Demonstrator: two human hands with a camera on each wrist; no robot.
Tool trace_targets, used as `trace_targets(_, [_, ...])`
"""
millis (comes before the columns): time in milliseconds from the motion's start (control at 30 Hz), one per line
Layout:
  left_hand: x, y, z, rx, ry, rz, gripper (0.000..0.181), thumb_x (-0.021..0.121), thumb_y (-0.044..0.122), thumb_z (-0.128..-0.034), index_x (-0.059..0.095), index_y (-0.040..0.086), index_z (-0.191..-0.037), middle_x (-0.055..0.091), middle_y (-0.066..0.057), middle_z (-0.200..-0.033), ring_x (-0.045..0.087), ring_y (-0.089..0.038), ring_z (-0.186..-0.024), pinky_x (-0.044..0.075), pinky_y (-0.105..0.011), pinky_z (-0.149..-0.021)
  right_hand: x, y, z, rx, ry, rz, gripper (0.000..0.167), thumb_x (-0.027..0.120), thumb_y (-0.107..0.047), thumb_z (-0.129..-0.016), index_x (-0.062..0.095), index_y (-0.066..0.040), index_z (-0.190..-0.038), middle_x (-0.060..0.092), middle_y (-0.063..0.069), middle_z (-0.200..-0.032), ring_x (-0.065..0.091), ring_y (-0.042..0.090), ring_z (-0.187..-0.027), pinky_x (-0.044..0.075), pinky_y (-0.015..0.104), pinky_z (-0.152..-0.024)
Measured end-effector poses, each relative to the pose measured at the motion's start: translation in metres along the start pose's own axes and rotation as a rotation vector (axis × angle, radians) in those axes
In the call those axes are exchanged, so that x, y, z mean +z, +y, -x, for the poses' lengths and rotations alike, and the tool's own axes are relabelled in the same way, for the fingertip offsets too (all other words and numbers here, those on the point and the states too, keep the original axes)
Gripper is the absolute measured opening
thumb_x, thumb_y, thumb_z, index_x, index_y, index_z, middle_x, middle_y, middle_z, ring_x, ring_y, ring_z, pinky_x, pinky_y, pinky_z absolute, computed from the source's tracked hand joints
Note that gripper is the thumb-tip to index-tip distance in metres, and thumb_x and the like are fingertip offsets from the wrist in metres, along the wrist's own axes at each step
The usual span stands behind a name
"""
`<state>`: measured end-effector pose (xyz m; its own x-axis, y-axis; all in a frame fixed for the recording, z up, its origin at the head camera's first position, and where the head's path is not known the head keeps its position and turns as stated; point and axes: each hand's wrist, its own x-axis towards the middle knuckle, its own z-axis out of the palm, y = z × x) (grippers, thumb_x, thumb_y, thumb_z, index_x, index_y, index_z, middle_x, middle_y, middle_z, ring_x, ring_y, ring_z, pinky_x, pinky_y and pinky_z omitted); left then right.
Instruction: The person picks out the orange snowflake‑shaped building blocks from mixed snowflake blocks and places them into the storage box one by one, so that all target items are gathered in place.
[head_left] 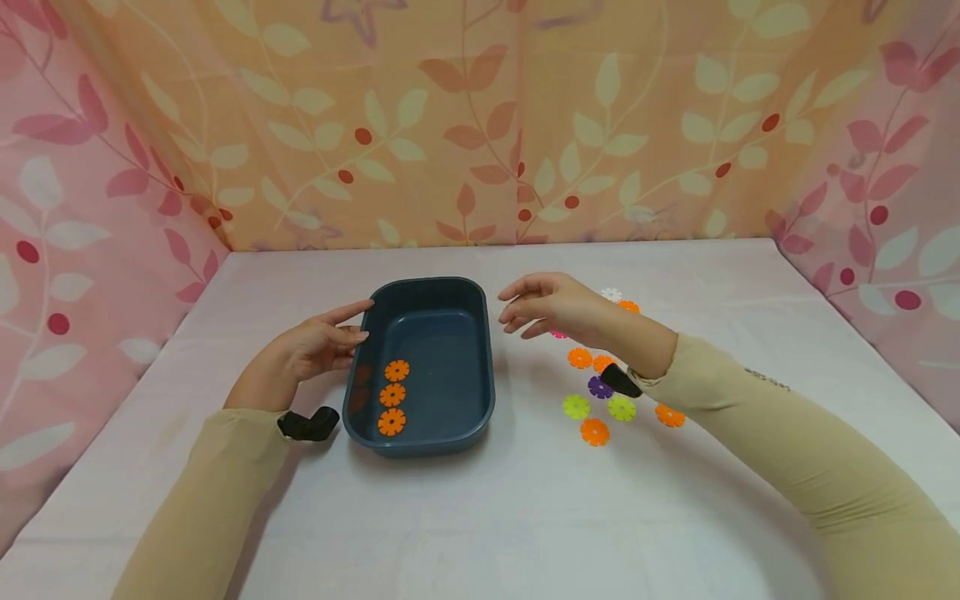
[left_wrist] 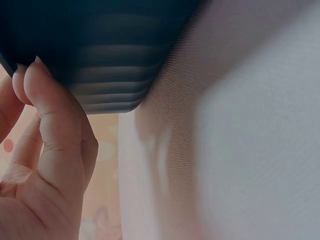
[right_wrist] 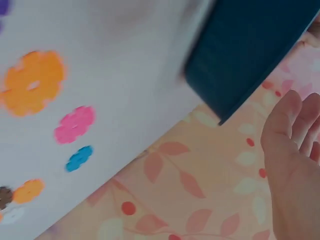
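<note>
A dark blue rectangular tub (head_left: 450, 429) stands on the table, with three orange flower-shaped plastic discs (head_left: 392, 394) in a line along its left side. My left hand (head_left: 311, 343) rests against the tub's left rim, index finger extended; in the left wrist view, thumb and fingertips (left_wrist: 40, 82) touch the tub's edge. Just right of the tub, my right hand (head_left: 551, 307) hangs in the air with fingers loosely bent, holding nothing visible. The right wrist view shows the same hand (right_wrist: 295, 165) beside the tub's corner (right_wrist: 220, 100).
Loose flower discs lie right of the tub, partly behind the right forearm: orange (head_left: 595, 432), yellow-green (head_left: 576, 407), purple (head_left: 597, 387), white (head_left: 611, 294). Pink (right_wrist: 75, 125) and blue (right_wrist: 79, 159) ones appear in the right wrist view. Patterned cloth (head_left: 480, 125) walls the table's back and sides.
</note>
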<state>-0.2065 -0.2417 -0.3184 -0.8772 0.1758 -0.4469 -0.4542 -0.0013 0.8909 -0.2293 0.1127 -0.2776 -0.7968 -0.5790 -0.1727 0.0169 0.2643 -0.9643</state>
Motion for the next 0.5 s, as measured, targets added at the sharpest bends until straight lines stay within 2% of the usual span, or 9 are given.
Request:
trace_targets(167, [0.0,0.001,-0.001,-0.006,-0.003,0.009,0.071,0.054,-0.002,-0.0965,0.022,0.02,-0.156,0.063,-0.001,-0.095,0.06,-0.015,-0.071,0.053,-0.027,-0.069,-0.018,0.015,0.016,0.028,-0.043,0.042,0.029,0.057,-0.009,-0.097,0.054,0.006,-0.122,0.066,0.012,-0.097,0.063,0.027,-0.093,0.053,0.035,-0.084])
trace_targets(500, [-0.001,0.0,-0.001,-0.006,-0.014,0.006,0.072,0.054,-0.002,-0.0967,0.021,0.021,-0.156,0.062,-0.001,-0.094,0.06,-0.015,-0.072,0.053,-0.027,-0.07,-0.047,0.053,0.042,0.103,-0.347,0.205,0.029,0.064,-0.005,-0.09,0.057,0.012,-0.112,0.057,0.007,-0.084,0.054,0.022,-0.079,0.048,0.033,-0.076])
